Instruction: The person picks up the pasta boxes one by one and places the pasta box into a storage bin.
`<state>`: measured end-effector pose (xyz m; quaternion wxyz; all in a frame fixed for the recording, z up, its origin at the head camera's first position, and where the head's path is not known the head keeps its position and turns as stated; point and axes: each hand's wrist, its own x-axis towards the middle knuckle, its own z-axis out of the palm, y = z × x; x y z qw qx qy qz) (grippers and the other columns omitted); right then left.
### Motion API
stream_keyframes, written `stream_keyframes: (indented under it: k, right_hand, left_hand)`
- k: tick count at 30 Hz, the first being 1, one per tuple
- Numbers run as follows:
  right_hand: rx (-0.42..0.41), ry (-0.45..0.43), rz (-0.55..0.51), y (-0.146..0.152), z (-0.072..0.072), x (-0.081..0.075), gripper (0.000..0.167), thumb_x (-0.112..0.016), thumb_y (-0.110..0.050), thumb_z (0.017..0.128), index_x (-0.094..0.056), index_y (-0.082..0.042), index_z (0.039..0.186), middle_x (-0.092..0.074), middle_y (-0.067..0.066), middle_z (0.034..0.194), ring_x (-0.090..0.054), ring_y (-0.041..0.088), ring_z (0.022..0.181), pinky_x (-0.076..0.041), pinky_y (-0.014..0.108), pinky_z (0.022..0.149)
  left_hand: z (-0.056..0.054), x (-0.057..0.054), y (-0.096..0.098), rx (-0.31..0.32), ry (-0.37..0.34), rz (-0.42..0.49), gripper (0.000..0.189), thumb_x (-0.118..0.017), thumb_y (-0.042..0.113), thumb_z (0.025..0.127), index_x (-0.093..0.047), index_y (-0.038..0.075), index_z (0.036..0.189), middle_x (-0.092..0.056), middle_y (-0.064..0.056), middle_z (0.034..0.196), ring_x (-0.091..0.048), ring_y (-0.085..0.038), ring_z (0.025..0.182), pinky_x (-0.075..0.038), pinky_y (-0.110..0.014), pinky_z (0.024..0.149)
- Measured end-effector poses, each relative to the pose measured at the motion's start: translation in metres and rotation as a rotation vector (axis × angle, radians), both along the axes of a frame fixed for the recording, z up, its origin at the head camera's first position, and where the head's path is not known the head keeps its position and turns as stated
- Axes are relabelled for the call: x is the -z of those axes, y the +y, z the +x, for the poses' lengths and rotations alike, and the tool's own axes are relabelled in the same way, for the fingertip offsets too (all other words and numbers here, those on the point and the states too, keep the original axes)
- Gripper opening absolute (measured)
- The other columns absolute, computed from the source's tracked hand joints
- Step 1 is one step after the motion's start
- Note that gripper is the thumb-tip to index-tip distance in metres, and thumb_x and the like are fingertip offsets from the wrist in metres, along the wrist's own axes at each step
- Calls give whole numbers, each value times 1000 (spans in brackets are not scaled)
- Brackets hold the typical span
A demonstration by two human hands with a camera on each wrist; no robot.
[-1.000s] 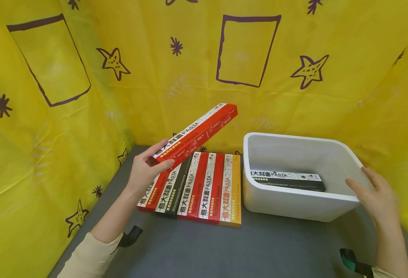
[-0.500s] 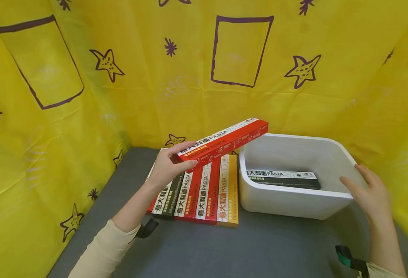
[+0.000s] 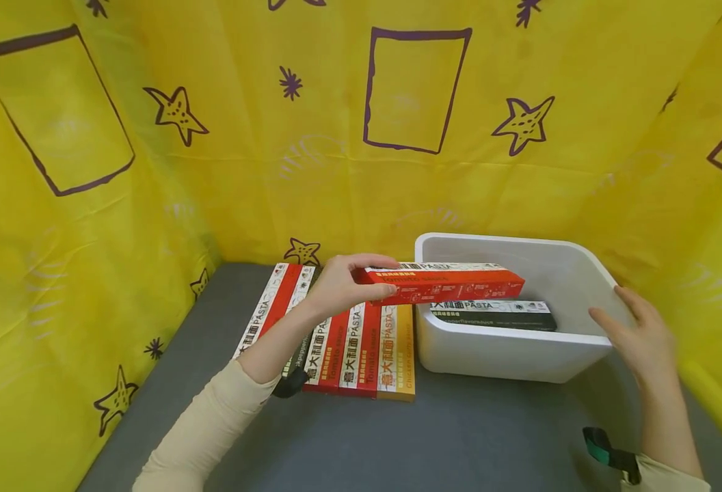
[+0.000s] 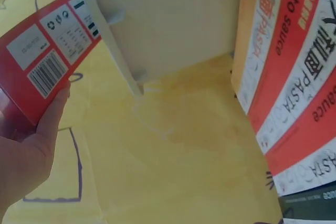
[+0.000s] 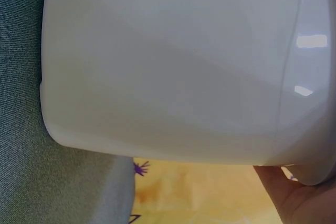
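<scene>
In the head view my left hand (image 3: 345, 283) grips the near end of a red-and-white tomato sauce pasta box (image 3: 447, 285), thumb in front and fingers behind. The box lies nearly level over the left rim of a white bin (image 3: 515, 357). The left wrist view shows the barcoded end of this pasta box (image 4: 47, 51) by my thumb. Inside the bin rests a black pepper pasta box (image 3: 496, 316). My right hand (image 3: 644, 335) holds the bin's right rim, thumb inside and fingers outside. The bin's outer wall (image 5: 157, 66) fills most of the right wrist view.
Left of the bin, several pasta boxes lie side by side on the dark grey table (image 3: 447, 437): red ones (image 3: 336, 348), a black one partly behind my left arm, and a yellow chicken curry box (image 3: 404, 355) beside the bin. A yellow patterned cloth (image 3: 336, 191) hangs behind.
My left hand has carried the red pasta box right and down, from above the row to over the bin, and the box has levelled out. The right hand stays on the rim.
</scene>
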<state>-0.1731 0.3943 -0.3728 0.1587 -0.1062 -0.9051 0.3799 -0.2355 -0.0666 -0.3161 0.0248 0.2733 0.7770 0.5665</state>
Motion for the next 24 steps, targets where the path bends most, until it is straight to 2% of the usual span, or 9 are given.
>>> stream_keyframes:
  k: [11, 19, 24]
  right_hand:
    - [-1, 4, 29, -6, -3, -3, 71, -57, -37, 95, -31, -1, 150, -23, 29, 154, -22, 55, 135, -18, 68, 105]
    - [13, -8, 14, -4, -3, -3, 72, -58, -36, 95, -30, 0, 150, -22, 30, 154, -23, 56, 133, -20, 70, 103]
    - [14, -3, 9, -3, -2, -2, 71, -58, -36, 95, -31, 0, 150, -23, 30, 153, -23, 56, 133, -20, 70, 103]
  left_hand:
    - [-19, -7, 38, 98, 71, -210, 34, -78, 31, 80, -75, 23, 112, -70, 7, 82, -58, -14, 64, -42, -28, 56]
    - [-34, -13, 66, 155, 149, -359, 35, -76, 39, 81, -75, 24, 112, -69, 13, 103, -57, -9, 79, -44, -26, 64]
    - [-36, -14, 85, 218, 164, -419, 36, -74, 42, 81, -75, 23, 112, -69, 14, 99, -57, -6, 82, -45, -24, 67]
